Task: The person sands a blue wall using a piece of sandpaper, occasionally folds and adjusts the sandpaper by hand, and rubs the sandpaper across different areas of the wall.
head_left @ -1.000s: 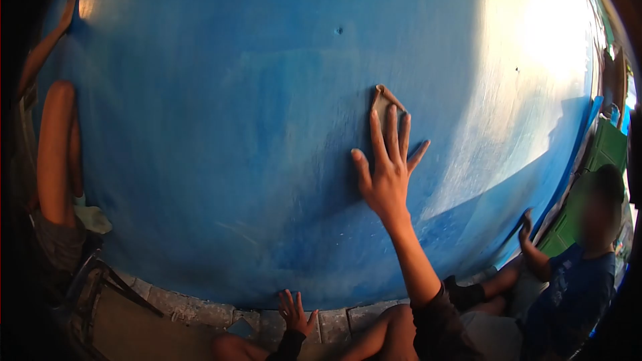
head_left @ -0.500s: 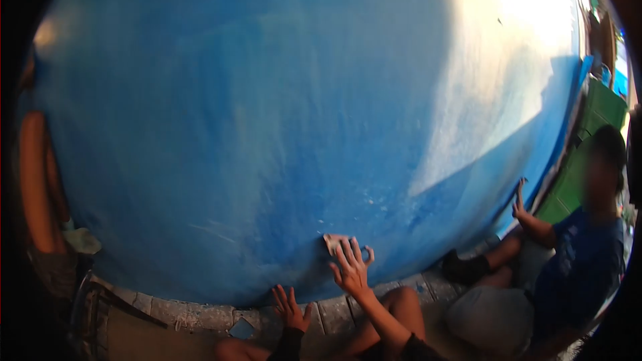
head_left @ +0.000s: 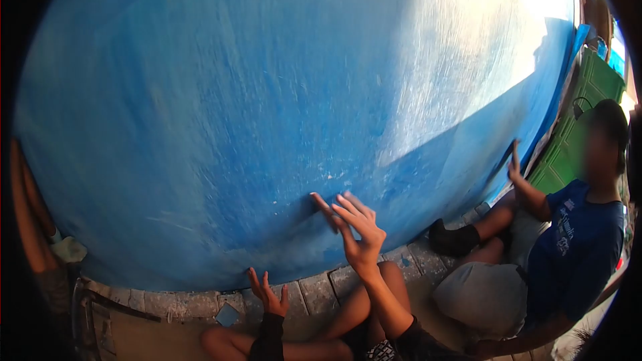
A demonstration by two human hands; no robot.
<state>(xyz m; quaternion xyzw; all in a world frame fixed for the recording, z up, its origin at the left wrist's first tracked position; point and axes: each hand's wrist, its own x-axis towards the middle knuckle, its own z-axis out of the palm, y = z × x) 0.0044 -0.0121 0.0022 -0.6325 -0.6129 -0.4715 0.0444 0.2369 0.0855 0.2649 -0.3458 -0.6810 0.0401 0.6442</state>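
Note:
A large blue painted surface (head_left: pixel 267 127) fills most of the head view. My right hand (head_left: pixel 361 230) is raised against its lower part, fingers bent and somewhat blurred. Under those fingers is a small, flat, brownish piece of sandpaper (head_left: pixel 324 211), seen nearly edge-on and tilted. Scratches and pale specks mark the paint around it. Lower and to the left, my left hand (head_left: pixel 269 296) has its fingers spread, holding nothing. Its fingertips are close to the surface's bottom edge; whether they touch it I cannot tell.
At right, another person in a blue shirt (head_left: pixel 568 234) sits with a hand (head_left: pixel 514 164) against the surface. A different person's arm (head_left: pixel 30 207) shows at far left, above a dark metal frame (head_left: pixel 87 307). A small blue-grey square (head_left: pixel 227 315) lies by the paving blocks (head_left: pixel 321 292).
The view has shifted. My right hand has turned, so the sandpaper, earlier seen flatter, now appears edge-on. My left hand stays low with spread fingers.

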